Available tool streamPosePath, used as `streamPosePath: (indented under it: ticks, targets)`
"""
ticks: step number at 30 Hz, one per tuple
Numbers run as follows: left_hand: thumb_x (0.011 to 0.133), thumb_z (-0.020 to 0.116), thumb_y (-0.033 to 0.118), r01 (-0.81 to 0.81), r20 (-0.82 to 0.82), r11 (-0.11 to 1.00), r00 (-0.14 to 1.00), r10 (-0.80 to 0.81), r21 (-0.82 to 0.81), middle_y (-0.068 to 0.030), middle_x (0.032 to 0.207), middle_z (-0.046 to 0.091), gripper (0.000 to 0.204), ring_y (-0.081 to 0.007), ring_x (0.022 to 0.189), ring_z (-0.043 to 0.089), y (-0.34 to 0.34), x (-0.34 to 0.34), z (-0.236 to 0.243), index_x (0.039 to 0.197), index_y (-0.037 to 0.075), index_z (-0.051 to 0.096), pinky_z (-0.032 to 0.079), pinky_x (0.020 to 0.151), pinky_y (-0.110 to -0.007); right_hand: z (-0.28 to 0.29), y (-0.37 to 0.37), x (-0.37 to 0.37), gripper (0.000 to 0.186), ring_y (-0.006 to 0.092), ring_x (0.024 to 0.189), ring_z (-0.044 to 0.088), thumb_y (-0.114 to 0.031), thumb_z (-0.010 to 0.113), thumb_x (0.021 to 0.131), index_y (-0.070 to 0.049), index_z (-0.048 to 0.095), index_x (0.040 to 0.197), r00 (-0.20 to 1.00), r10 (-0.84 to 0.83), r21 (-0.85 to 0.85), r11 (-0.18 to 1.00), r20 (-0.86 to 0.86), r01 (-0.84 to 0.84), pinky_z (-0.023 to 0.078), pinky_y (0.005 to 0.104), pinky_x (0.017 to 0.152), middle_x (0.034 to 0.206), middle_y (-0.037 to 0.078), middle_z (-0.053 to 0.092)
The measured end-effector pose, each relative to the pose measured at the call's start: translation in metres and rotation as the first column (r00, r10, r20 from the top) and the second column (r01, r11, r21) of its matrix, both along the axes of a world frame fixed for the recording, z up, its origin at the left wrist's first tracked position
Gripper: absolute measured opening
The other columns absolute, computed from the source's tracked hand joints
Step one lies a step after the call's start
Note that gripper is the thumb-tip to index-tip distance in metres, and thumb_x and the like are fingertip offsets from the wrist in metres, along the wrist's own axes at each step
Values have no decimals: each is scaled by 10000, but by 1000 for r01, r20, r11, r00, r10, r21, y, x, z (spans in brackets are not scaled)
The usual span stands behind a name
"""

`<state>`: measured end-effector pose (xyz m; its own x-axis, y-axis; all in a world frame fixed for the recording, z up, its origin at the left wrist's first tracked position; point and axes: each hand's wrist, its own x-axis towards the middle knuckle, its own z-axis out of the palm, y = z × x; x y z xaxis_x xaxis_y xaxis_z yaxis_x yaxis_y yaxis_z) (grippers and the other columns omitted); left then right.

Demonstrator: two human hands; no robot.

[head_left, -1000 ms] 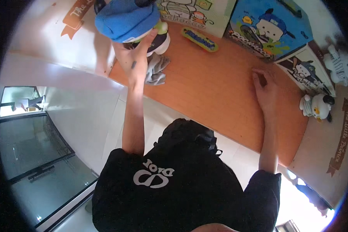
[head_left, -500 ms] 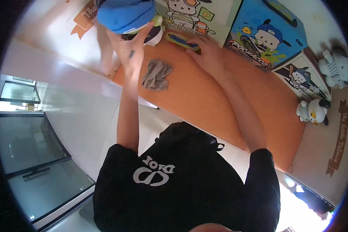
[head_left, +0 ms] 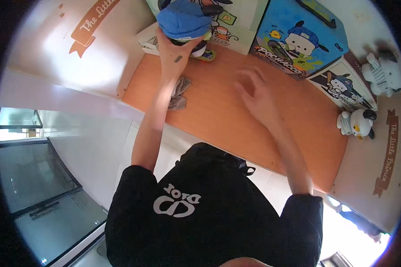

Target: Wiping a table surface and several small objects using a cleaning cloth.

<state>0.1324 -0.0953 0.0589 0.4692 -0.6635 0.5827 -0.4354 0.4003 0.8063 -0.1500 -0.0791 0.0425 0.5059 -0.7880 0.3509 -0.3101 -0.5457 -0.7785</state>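
Left hand: blue-capped figure clasped | Figure: positioned by small skateboard, tabletop rear left; contact not discernible | Right hand: blurred, loosely spread above tabletop

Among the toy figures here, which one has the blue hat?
The toy figure in the left hand; the upper white toy and the lower white toy at right show none.
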Motion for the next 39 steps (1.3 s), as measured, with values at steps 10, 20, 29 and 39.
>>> streamPosePath:
  ticks: [10,20,29,39]
  targets:
    - [799,987,163,86,-12,993,996,-85,85,-218,1291,696,871,-308,1105,723,4,-4,-1,1464,-36,461,589,942,-386,-33,-5,-44,166,213,910,648,-39,674,1011,-50,738,1163,981,-185,53,982,64,182,532,317,770,1116,81,708]
    - [990,695,-18,-108,355,862,931,-88,496,-172,1449,665,455,-317,1322,639,134,-12,11,1441,14,649,516,1105,-397,-23,-2,-46,157,164,953,644,-7,667,1028,-44,745,1159,963,-234,263,945,133,193,504,260,847,1097,39,693]
    - [988,578,-63,-220,555,921,832,6,320,-152,1495,677,422,-325,1280,659,137,83,-27,1392,12,675,509,1101,-401,-16,6,-37,170,166,952,643,-24,659,1042,-49,744,1187,982,-158,118,982,98,147,509,263,864,1116,42,716]
    - [915,576,-105,150,510,890,773,-377,430,-84,1482,698,559,-232,1052,717,174,-44,-32,1396,133,731,559,900,-337,-26,3,-44,164,173,966,653,-50,652,1053,-55,759,1178,984,-173,174,971,39,164,515,274,875,1151,47,733]
